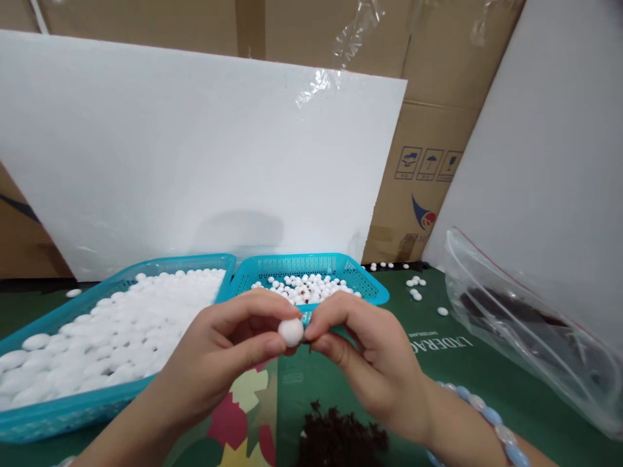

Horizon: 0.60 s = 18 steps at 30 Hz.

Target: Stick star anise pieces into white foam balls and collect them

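Fingers of left hand (228, 347) and right hand (363, 353) — pinched tight together around one white ball (291, 331).

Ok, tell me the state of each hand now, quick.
Left hand: closed, pinching the white ball between thumb and fingers.
Right hand: closed, fingertips pinched against the same white ball.

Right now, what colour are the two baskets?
Turquoise baskets, perforated walls; clearest in the head view.

Both forearms reach in from below, angled toward each other; the left hand (228, 344) and right hand (363, 350) meet fingertip to fingertip, thumbs and forefingers pinched, other fingers curled.
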Available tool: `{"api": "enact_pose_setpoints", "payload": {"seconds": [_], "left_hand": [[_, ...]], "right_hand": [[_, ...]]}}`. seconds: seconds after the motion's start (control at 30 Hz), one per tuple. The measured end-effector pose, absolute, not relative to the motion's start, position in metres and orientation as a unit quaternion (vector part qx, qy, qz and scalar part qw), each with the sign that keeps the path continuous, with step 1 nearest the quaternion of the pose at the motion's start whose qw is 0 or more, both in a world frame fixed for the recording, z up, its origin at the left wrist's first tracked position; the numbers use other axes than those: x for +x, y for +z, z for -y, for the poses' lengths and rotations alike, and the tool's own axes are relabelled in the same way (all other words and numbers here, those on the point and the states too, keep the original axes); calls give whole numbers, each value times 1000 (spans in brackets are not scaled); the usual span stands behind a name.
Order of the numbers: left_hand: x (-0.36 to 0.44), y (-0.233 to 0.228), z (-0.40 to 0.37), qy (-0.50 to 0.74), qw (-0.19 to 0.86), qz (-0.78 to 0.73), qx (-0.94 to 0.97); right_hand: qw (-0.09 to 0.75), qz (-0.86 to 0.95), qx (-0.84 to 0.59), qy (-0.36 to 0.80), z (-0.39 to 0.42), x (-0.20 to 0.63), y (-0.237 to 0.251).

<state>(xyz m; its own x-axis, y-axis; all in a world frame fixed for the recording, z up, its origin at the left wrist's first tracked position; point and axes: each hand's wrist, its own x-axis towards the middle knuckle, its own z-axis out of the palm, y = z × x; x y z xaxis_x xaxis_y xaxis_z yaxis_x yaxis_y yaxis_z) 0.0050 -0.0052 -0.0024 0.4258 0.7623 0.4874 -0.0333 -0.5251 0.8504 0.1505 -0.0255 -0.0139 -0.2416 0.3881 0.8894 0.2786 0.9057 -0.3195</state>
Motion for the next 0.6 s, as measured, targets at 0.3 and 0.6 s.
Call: {"api": "enact_pose_setpoints", "payload": {"seconds": [0.3,0.6], "left_hand": [[10,-2,11,508,303,-307,745],[14,-7,9,515,313,-317,732]], "right_hand": [[595,765,-244,-33,28,149,-16],[589,774,-231,-38,26,150,-17]]}}
